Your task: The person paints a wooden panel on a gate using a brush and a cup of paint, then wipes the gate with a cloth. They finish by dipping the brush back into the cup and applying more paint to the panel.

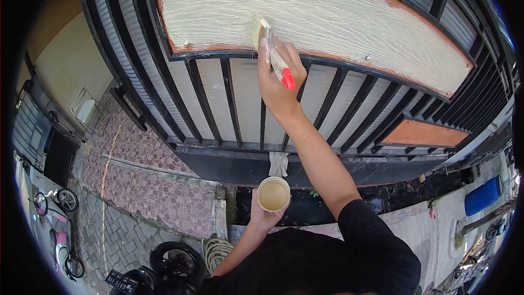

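Note:
My right hand is closed around a paintbrush with a red-tipped handle. The brush's bristles touch the lower middle of a long board coated in cream paint, with wood-grain lines and an orange-brown border. Below, my left hand holds a round cup of pale liquid from beneath, its fingers wrapped round the cup's side. A grey cloth hangs just above the cup at the foot of the fence.
The board is mounted on a black metal fence. A smaller orange-brown panel sits at the lower right. Below the fence runs a dark ditch. Parked motorcycles, a coiled hose and a blue barrel stand around.

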{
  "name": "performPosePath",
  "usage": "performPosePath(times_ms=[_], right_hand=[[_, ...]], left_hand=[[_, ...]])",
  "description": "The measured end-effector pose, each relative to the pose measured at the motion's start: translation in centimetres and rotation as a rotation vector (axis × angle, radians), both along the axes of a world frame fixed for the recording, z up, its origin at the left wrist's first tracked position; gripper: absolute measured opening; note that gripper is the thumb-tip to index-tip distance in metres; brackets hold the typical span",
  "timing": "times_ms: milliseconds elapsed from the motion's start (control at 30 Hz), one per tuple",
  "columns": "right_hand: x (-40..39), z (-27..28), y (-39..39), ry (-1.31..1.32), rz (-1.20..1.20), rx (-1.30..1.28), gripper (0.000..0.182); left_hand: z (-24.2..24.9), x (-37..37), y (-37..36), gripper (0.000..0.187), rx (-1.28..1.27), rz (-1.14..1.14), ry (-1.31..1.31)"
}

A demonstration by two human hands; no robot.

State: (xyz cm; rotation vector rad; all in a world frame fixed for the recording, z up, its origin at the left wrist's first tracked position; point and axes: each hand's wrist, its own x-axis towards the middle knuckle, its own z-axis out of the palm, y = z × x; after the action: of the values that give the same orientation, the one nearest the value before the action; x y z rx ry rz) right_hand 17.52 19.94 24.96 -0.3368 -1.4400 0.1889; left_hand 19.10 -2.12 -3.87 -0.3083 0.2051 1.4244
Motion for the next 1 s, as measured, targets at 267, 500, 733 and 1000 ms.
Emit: performPosePath(times_ms=[267, 500, 733, 1000], right_hand=[[-8.1, 0.1, 0.7, -0.156, 0.221, 0.12, 0.027], [3.1, -0.6, 1.6, 0.171, -0.129, -0.1, 0.025], [0.0, 3.1, -0.9, 0.145, -0.482, 0.142, 0.017], [-0.8, 7.1, -0.5, 0.083, 0.109, -0.236, 0.022]], left_hand=[[0.3, -4.0, -0.4, 0.046, 0.032, 0.044, -0.03], [-0.3, -7.7, -1.1, 0.046, 0.048, -0.003, 0.056], [-0.8, -8.4, -0.8, 0.052, -0.03, 0.017, 0.038], [-0.8, -8.5, -0.1, 0.053, 0.016, -0.034, 0.062]])
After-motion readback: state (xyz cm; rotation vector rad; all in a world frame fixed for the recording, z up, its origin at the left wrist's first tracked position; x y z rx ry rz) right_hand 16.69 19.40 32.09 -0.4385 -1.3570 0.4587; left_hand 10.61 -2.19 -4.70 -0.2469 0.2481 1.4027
